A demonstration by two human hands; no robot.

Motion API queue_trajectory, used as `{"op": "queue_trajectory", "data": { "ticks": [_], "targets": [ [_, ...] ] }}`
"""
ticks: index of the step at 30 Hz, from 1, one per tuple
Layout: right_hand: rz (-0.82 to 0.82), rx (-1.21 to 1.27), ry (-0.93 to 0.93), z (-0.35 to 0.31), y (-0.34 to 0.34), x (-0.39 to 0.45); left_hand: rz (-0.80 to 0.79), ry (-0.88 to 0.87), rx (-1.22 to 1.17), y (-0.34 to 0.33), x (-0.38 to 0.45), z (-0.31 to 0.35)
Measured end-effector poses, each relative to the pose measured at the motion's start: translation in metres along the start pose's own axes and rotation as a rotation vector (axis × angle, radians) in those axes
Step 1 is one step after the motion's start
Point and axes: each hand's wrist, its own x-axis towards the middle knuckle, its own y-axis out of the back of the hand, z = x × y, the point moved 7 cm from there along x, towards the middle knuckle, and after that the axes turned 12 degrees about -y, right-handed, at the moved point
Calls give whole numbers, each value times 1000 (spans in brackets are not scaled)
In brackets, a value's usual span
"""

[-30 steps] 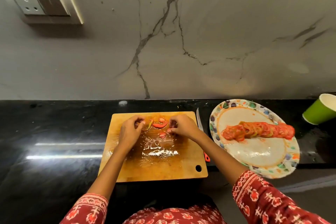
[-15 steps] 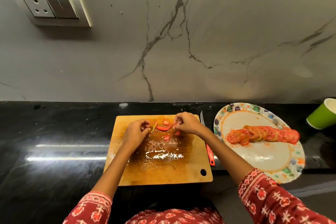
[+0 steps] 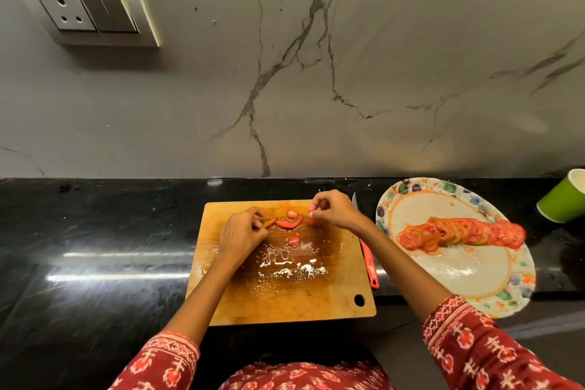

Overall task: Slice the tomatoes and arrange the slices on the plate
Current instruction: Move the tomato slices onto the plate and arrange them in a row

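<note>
A wet wooden cutting board (image 3: 316, 301) lies on the black counter. A few tomato scraps sit at its far end: a curved red piece (image 3: 288, 223), a small bit (image 3: 292, 215) and a round bit (image 3: 294, 241). My left hand (image 3: 240, 234) pinches a yellow-green tomato piece (image 3: 269, 223) at the curved piece's left end. My right hand (image 3: 332, 210) pinches a small red tomato piece (image 3: 311, 220) at its right end. To the right, a patterned plate (image 3: 468, 275) holds a row of overlapping tomato slices (image 3: 459, 231).
A red-handled knife (image 3: 368, 263) lies between the board and the plate, blade toward the wall. A green paper cup (image 3: 566, 199) stands at the far right. A marble wall with a switch plate (image 3: 85, 9) backs the counter (image 3: 95, 231).
Both hands have shifted slightly toward the far edge of the board, still picking at the tomato scraps. The camera view has tilted a little.
</note>
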Motion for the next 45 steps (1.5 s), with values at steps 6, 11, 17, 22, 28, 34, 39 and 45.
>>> {"op": "queue_trajectory", "data": {
  "ticks": [6, 11, 17, 22, 28, 34, 39, 45],
  "targets": [
    [-96, 268, -118, 19, 8, -14, 122, -112, -92, 6, -2, 24],
    [-27, 285, -149, 40, 33, -27, 156, -205, -195, -8, 5, 60],
    [100, 261, -200, 79, 100, -57, 23, -279, -284, -54, 10, 109],
    [168, 77, -237, 116, 149, -66, -37, -291, -370, -98, 18, 160],
    [86, -133, -265, 137, 145, -59, -59, -355, -364, -142, 15, 194],
    [69, -283, -262, 146, 128, -45, -19, -331, -290, -162, 14, 206],
    [173, -209, -180, 148, 146, -43, -21, -299, -225, -172, 17, 214],
    [212, -130, -126, 154, 165, -39, 4, -254, -127, -178, 17, 215]
  ]
}}
